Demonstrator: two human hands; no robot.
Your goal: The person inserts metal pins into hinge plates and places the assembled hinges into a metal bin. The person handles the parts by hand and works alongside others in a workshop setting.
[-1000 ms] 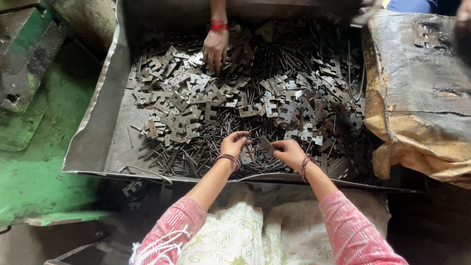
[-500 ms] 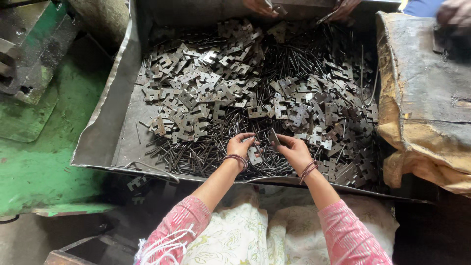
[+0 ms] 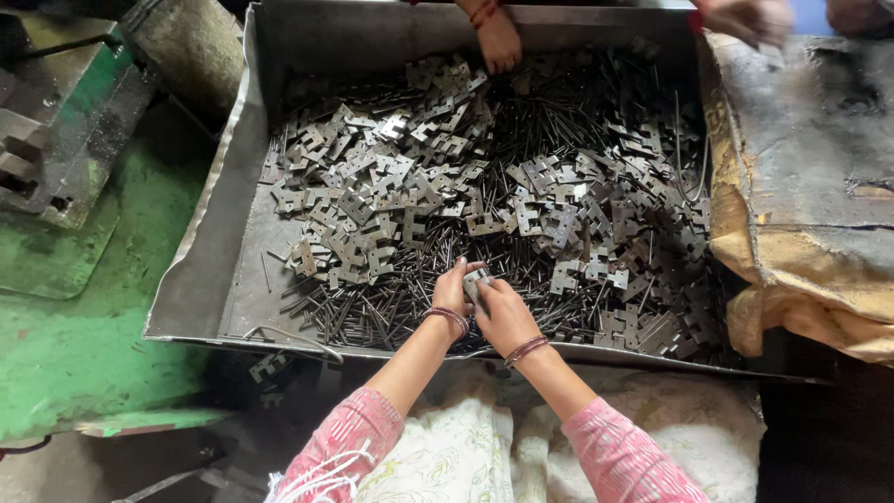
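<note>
The left hand point(image 3: 453, 291) and the right hand point(image 3: 503, 312) are pressed together at the near edge of the metal tray point(image 3: 209, 279), fingers curled around one small hinge plate point(image 3: 476, 280) that sits between them. Both hands are closed on it: the left pinches it from the side, the right cups it from below and behind, so only a sliver of grey metal shows between the fingertips. I cannot tell from here whether a pin is already in it.

To my eye this is the fitting step, two pieces being brought together by feel. The next move would call for a steady pinch from one hand while the other goes for a fresh part, and there is plenty within reach. The loose pins point(image 3: 372, 312) lie in a dark drift just beside and under the wrists, touching the left hand's knuckles. The heap of hinge plates point(image 3: 372, 200) is farther out, toward the middle and the left of the tray, with more scattered off to the right.

At the far rim another person's hand point(image 3: 498, 42) reaches down into the same heap, well apart from the near pair. A second one shows blurred at the far right corner point(image 3: 750, 19), above the worn sack-covered block point(image 3: 810, 186). A green machine base point(image 3: 65, 140) stands to the left of the tray.
</note>
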